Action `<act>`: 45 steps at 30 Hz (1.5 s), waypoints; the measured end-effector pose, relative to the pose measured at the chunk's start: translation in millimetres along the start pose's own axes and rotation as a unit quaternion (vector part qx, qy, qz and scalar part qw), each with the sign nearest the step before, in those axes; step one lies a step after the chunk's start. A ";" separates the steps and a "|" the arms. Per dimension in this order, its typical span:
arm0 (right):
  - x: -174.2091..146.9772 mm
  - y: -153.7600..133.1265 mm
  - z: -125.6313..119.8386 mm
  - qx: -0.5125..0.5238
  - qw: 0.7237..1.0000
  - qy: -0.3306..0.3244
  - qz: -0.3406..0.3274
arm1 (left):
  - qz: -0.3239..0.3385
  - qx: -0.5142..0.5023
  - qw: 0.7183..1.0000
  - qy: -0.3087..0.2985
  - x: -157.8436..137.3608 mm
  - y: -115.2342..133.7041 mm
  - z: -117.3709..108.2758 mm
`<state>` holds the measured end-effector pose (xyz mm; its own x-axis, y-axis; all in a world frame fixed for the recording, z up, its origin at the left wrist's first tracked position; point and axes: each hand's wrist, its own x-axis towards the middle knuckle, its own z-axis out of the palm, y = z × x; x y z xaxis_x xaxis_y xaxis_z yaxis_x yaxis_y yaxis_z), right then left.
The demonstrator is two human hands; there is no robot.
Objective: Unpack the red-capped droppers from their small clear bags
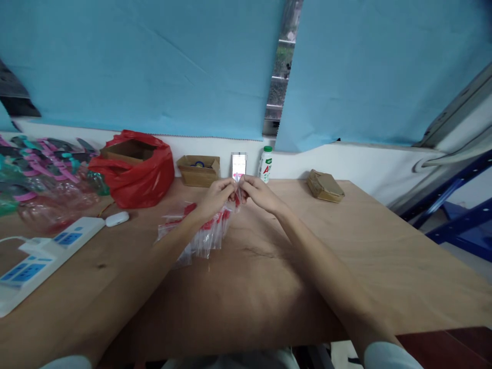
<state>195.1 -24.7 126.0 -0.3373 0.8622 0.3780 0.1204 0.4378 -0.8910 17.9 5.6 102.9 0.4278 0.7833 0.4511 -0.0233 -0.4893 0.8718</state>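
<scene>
Wide wooden tabletop (361,241), distant right edge; my left hand (220,197) and right hand (260,192) pinch a clear plastic bag (238,193); green-capped white bottle (265,165) reads "A".

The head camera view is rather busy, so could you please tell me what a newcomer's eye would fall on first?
Probably the bright red plastic bag, on the left part of the wooden table. Next might come the blue sheets across the upper background, then, mid-picture, the left hand and right hand pinching a small clear bag beside a spread of clear bags showing red.
</scene>
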 end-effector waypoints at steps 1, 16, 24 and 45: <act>0.2 0.5 2.3 0.014 1.000 0.007 -0.004 | 0.002 -0.004 1.000 0.007 0.0 0.1 0.3; 0.4 -2.4 -4.4 -0.023 0.997 0.061 0.030 | -0.031 -0.069 0.996 0.038 0.4 9.9 1.6; -0.2 3.3 -15.4 -0.001 0.995 0.075 0.066 | 0.055 0.184 0.975 0.109 -1.9 21.5 -8.4; 5.7 3.8 -31.1 -0.186 0.972 0.126 -0.061 | 0.042 0.419 0.905 -0.049 -5.1 21.6 -36.5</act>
<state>222.7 -10.2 132.5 -0.1363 0.8121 0.5674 0.4391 0.5629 -0.7002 -17.7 5.1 126.4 0.5352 0.7123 0.4542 0.6177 -0.6967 0.3648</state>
